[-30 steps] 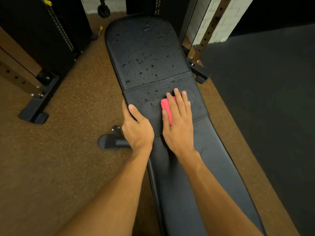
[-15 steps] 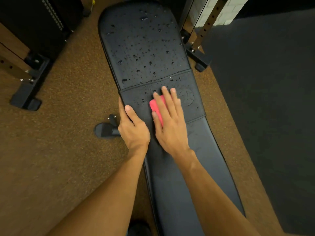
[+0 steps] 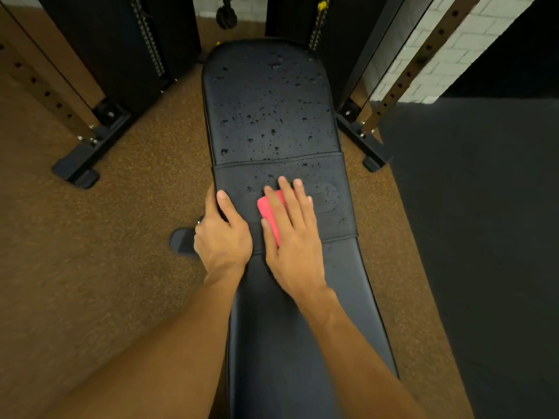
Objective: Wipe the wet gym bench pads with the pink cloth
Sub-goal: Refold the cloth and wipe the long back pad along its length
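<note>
The right hand (image 3: 295, 237), fingers straight, presses the pink cloth (image 3: 269, 211) onto the middle of the bench (image 3: 302, 328); the left hand (image 3: 222, 237) grips the bench's left edge. Water droplets (image 3: 273, 133) dot its far end.

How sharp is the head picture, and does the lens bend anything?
Head view: centre sharp, the right hand slightly blurred; the rack uprights splay outward from lens distortion; droplets on the far pad glint in dim warm light.

Speckled brown floor (image 3: 121, 237) underfoot, and a dark mat (image 3: 484, 237) spreads off to the right. A drilled left upright (image 3: 45, 92) and right upright (image 3: 423, 55) stand on black feet (image 3: 90, 152). White brick wall (image 3: 472, 34) behind, black handle (image 3: 226, 16) hanging up top.
</note>
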`<state>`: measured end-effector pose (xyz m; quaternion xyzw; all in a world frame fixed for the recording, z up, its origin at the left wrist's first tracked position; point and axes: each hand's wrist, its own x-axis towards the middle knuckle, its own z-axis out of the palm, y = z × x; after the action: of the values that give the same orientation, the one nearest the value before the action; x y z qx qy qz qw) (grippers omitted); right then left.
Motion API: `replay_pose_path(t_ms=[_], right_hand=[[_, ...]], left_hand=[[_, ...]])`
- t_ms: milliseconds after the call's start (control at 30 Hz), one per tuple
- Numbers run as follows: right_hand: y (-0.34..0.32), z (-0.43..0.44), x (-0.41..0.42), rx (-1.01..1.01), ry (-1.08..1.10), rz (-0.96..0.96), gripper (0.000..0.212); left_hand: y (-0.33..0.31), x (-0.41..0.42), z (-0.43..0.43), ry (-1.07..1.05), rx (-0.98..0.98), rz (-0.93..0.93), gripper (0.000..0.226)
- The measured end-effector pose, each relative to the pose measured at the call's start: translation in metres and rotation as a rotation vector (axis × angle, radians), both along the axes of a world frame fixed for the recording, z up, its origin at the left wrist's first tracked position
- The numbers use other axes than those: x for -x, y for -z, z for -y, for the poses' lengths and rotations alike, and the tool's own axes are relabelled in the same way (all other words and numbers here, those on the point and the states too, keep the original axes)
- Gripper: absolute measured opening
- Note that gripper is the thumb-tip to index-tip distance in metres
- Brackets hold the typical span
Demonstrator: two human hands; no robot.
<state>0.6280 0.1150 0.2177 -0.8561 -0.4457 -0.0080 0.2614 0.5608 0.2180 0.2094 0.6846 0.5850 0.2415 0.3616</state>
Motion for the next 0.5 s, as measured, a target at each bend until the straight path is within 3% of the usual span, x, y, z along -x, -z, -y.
replay_pose_path(t_ms=[100,333,500], right_hand=[[0.005,0.031,-0.007,0.035,-0.054,0.053,0.052],[0.008,0.037,-0.034,-0.071,0.338,-0.021,0.051],[0.002,0.014,-0.018,-0.006,0.117,0.011,0.052]], left_hand=[[-0.003,-0.001,0.002,-0.005,-0.005,-0.008,0.057],[-0.004,-0.001,0.0,0.007,0.0,-0.033,0.056],[-0.008,-0.002,0.001,-0.011,0.016,-0.044,0.055]])
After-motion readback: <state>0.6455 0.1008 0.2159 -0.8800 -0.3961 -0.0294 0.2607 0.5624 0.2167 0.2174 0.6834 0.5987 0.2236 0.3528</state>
